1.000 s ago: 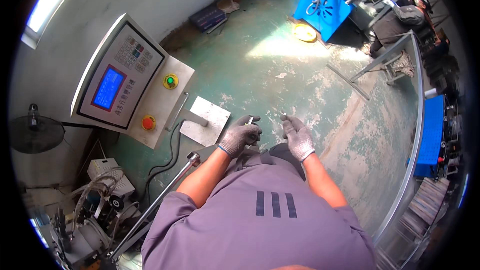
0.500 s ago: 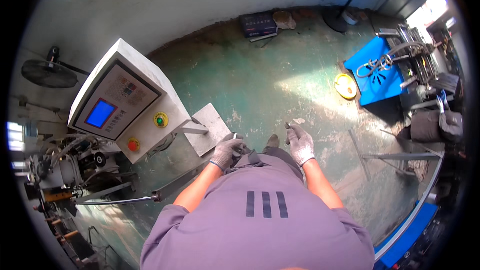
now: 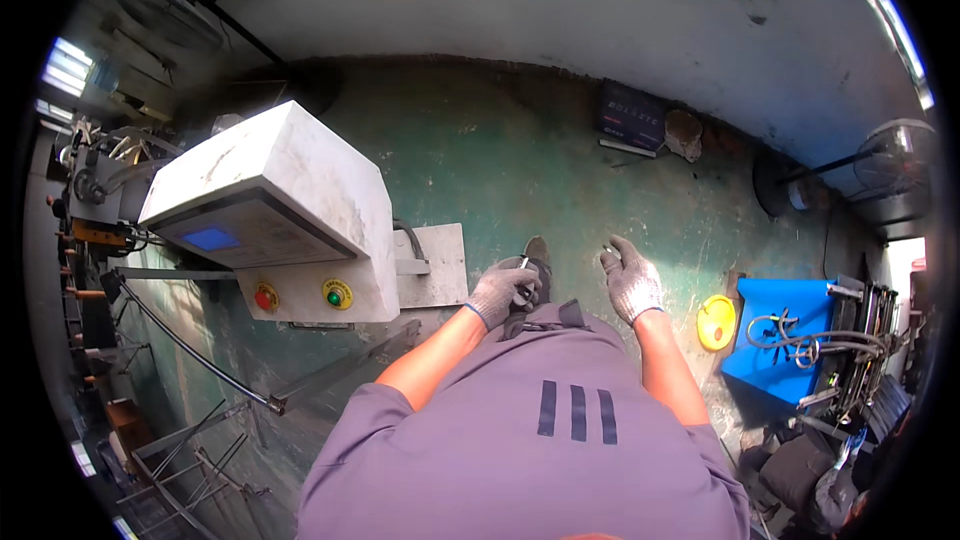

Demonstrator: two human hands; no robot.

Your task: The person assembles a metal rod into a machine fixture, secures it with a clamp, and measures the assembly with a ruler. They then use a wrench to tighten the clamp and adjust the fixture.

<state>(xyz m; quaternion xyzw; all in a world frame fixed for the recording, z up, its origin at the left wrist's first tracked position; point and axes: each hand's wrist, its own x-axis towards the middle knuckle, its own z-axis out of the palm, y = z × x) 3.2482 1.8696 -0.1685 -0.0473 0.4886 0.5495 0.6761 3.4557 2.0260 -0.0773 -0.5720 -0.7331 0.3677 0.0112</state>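
Observation:
My left hand (image 3: 503, 292), in a knitted glove with a dark grey palm, is closed in front of my waist. A small, slim, shiny piece (image 3: 523, 262) pokes out at its fingers; its kind is not clear. My right hand (image 3: 633, 283), gloved the same way, hangs in front of me on the right, thumb and fingers drawn together. Something small and dark seems to show at those fingertips, too small to name. Nearest to my left hand are a pale base plate (image 3: 437, 265) on the floor and a white control cabinet (image 3: 325, 190).
The cabinet carries a small screen (image 3: 210, 238), a red button (image 3: 265, 298) and a green button (image 3: 337, 293). A blue machine (image 3: 785, 330) and a yellow round object (image 3: 715, 322) are at right. A dark box (image 3: 630, 118) lies by the wall; a standing fan (image 3: 890, 155) is far right.
My view has turned leftward, so the dark box, blue machine and fan appear further right or lower. The control cabinet now shows more from above. Both hands stay closed in front of me.

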